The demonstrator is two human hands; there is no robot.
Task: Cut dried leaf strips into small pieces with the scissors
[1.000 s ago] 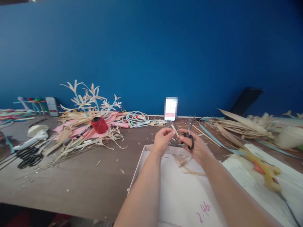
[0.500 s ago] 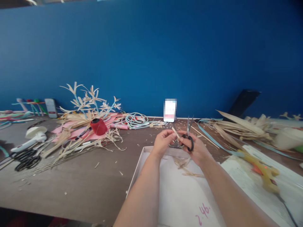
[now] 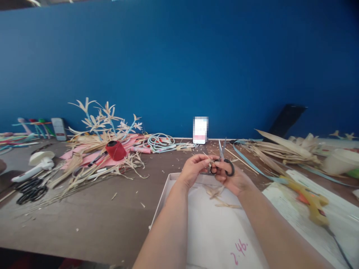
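Above the far end of a white box lid [image 3: 202, 239], my two hands meet. My left hand [image 3: 195, 168] is closed in a pinch on a thin pale strip of dried husk [image 3: 206, 155]. Black-handled scissors [image 3: 230, 168] hang on the fingers of my right hand [image 3: 231, 177], blades pointing up and slightly apart. The right fingertips also touch the strip near my left fingertips; its lower end is hidden by the fingers. Several pale husk pieces [image 3: 214, 192] lie in the lid below my hands.
Husk flowers on blue stems [image 3: 98, 121], a red thread spool [image 3: 116, 150] and black scissors [image 3: 32, 189] lie left. A lit phone [image 3: 200, 130] leans on the blue wall. At right are a yellow glue gun [image 3: 311, 200], husk leaves [image 3: 291, 147] and a white cup [image 3: 338, 163].
The husk strip has turned in my fingers and now shows as a thin edge. The scissors have tilted and shifted slightly, still in my right hand. Something dark and blurred appears at the left edge.
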